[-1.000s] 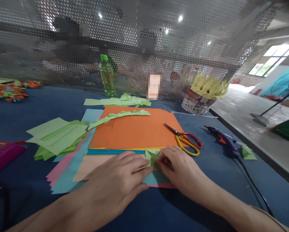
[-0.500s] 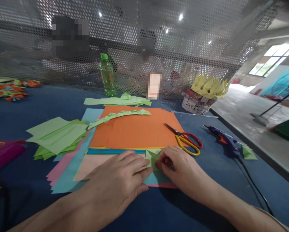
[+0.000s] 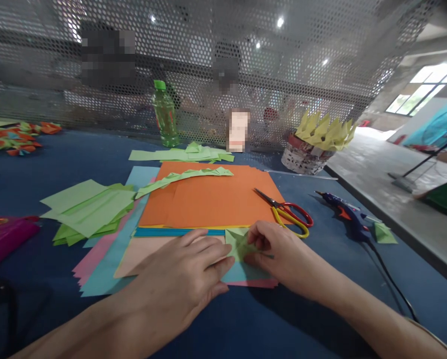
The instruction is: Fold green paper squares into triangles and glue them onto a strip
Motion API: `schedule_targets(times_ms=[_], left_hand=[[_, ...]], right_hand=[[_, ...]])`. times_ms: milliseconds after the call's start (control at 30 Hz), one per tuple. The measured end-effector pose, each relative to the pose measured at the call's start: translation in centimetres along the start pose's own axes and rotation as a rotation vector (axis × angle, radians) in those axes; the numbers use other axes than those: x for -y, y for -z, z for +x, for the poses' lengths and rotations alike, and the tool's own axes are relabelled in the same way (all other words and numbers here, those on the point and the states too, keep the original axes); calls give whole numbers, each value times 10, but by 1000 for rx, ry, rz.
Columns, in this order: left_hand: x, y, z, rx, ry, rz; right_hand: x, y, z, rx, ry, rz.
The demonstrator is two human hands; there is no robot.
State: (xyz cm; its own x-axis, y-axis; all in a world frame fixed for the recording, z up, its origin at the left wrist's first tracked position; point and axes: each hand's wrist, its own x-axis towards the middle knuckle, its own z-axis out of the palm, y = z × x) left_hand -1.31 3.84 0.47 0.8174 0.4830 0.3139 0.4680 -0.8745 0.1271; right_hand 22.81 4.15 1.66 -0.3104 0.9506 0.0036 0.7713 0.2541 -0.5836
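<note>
A small folded green paper piece (image 3: 238, 244) lies on the stack of coloured sheets near the table's front edge. My left hand (image 3: 178, 284) lies flat beside it, fingers stretched out and fingertips pressing its left edge. My right hand (image 3: 279, 252) pinches the piece's right side with bent fingers. The large orange sheet (image 3: 212, 199) tops the stack just behind both hands, with a folded green paper strip (image 3: 186, 178) lying on it.
Red-and-yellow scissors (image 3: 290, 215) lie right of the orange sheet, a blue glue gun (image 3: 348, 217) with its cord farther right. Loose green sheets (image 3: 88, 209) lie left, a pink box (image 3: 4, 239) at far left. A green bottle (image 3: 164, 114) and a basket of yellow paper (image 3: 313, 147) stand by the mesh screen.
My right hand has lifted slightly and shifted its fingers onto the green piece's right side. The left hand has stayed in place.
</note>
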Motion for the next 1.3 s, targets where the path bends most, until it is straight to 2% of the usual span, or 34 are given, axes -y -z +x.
schedule_targets(times_ms=[433, 667, 767, 900, 1167, 1300], left_hand=[[5, 9, -1, -5, 56, -96], [0, 6, 1, 76, 61, -45], [-2, 4, 3, 86, 57, -32], [-3, 4, 4, 66, 40, -17], [-3, 5, 2, 27, 29, -8], [-2, 3, 1, 11, 28, -10]], right_hand=[[-9, 14, 5, 116, 33, 64], [-8, 25, 5, 190, 46, 81], [-9, 32, 6, 152, 73, -3], [-17, 36, 7, 54, 201, -132], [-17, 34, 11, 27, 290, -163], [-19, 40, 11, 64, 320, -164]])
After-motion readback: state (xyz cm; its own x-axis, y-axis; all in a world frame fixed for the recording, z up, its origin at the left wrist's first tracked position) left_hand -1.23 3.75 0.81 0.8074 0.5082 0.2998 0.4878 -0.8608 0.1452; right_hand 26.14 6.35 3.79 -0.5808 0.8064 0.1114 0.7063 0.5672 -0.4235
